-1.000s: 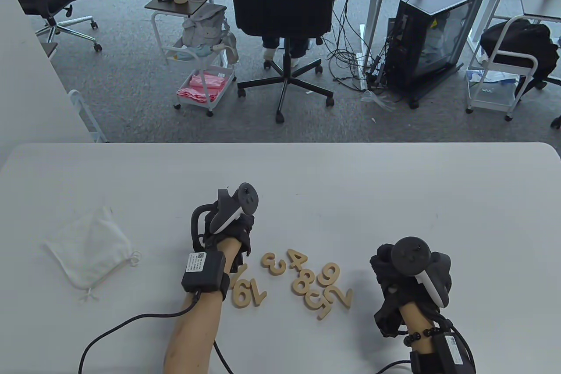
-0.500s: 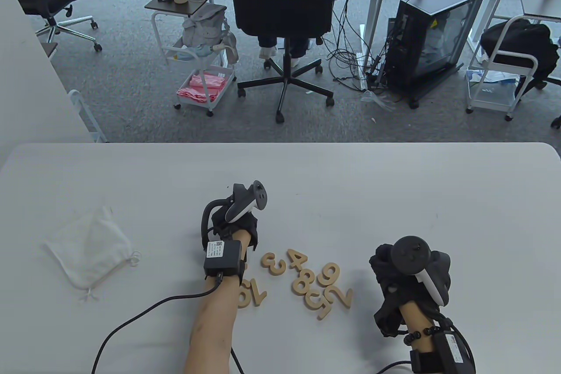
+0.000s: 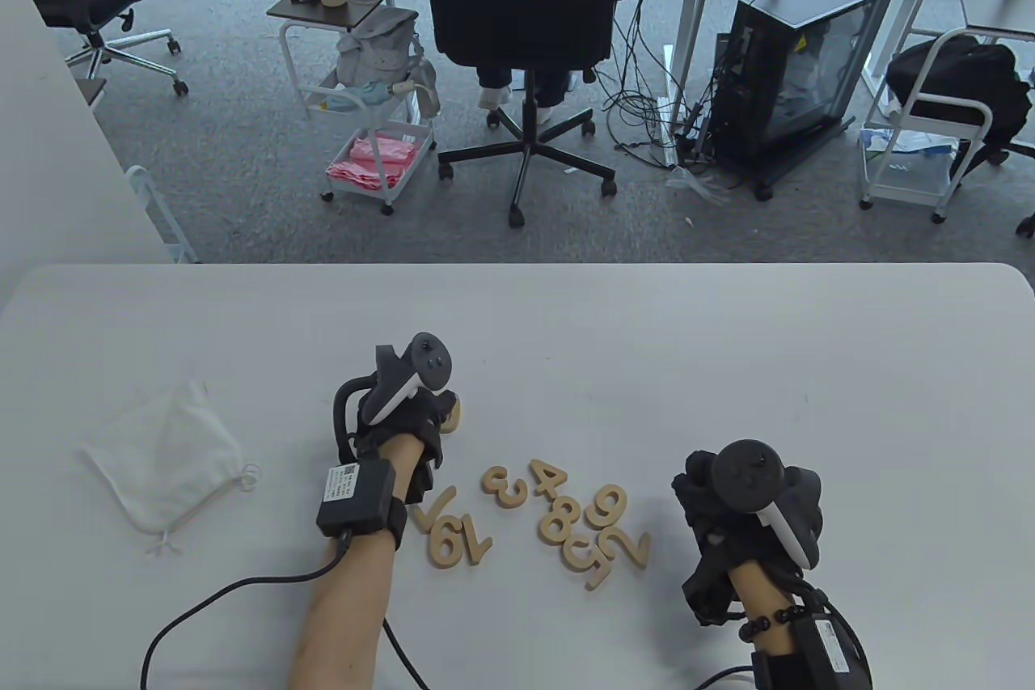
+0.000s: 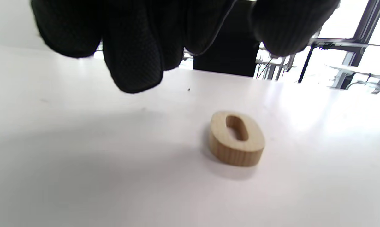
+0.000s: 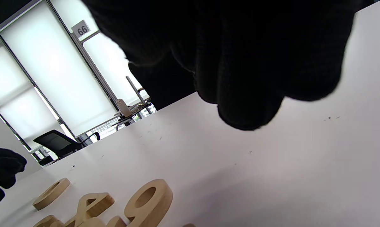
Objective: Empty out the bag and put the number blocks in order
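Beyond the wooden number pile (image 3: pixel 558 516), the 0 block (image 4: pixel 236 138) now lies alone on the table; the left hand (image 3: pixel 400 415) has released it, fingers loose, starting the row; right hand's (image 3: pixel 748 516) grip unclear

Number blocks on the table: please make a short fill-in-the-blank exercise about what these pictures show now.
1. The white bag lies flat to the ____ of the left hand.
2. In the left wrist view, the block lying apart from the fingers is the number ____.
3. The right hand holds ____.
4. The 3 lies to the left of the ____.

Missing words: left; 0; nothing; 4
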Demonstrator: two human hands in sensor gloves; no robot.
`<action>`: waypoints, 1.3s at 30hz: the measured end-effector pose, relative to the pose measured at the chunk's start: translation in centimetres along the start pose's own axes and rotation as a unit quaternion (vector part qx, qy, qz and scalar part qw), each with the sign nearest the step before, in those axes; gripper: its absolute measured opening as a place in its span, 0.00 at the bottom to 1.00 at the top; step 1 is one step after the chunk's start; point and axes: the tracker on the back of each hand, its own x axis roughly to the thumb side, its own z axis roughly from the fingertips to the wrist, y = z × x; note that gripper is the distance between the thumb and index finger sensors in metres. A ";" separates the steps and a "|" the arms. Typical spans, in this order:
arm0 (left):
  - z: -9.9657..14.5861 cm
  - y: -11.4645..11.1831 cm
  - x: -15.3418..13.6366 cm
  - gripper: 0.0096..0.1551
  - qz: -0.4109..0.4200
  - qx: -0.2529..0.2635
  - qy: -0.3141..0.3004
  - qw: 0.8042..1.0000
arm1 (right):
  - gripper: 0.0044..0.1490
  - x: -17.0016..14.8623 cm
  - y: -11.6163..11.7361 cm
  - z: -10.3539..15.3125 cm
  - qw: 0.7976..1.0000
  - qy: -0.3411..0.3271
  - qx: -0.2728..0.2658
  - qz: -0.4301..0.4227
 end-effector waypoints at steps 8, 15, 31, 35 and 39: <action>10.8 3.2 -3.2 0.46 -0.003 0.134 -0.113 0.984 | 0.34 4.5 0.7 1.6 0.994 -0.111 0.020 -0.013; 14.3 1.1 -5.9 0.47 -0.023 0.172 -0.128 0.976 | 0.47 14.0 5.4 2.5 0.948 -0.277 0.145 0.059; 14.1 -0.1 -7.8 0.46 -0.018 0.184 -0.135 0.973 | 0.59 19.4 18.0 1.5 0.867 -0.347 0.256 0.251; 14.3 -0.2 -7.8 0.46 -0.019 0.182 -0.137 0.974 | 0.58 19.3 18.2 1.4 0.867 -0.355 0.235 0.258; 14.3 -0.2 -7.8 0.46 -0.021 0.183 -0.137 0.973 | 0.57 19.2 18.2 1.5 0.866 -0.358 0.228 0.264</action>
